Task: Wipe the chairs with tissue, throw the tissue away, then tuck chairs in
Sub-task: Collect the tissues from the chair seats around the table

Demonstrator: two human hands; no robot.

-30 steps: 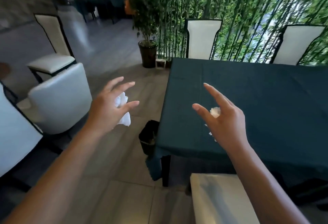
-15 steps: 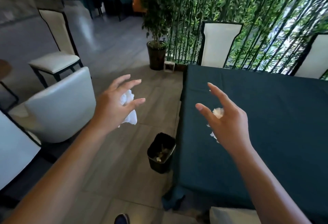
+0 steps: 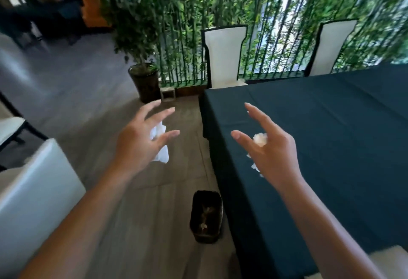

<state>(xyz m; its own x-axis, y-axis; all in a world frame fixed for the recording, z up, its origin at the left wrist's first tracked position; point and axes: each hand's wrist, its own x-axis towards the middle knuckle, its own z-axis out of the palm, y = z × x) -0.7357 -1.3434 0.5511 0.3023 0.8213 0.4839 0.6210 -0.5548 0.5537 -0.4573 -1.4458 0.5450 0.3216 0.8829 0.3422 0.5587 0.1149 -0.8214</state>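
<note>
Above the floor, the left hand (image 3: 141,139) and right hand (image 3: 268,146) each hold crumpled tissue (image 3: 161,146) in half-spread fingers (bin (image 3: 206,219) sits below).

1. We have one view only, from a wide-angle camera on the person's head.
2. It faces forward and down, tilted, over the floor (image 3: 141,192) and the dark-clothed surface (image 3: 331,146).
3. It sits close: both forearms reach out from the bottom edge.
4. Farther off, we see a bamboo screen (image 3: 276,13).
</note>
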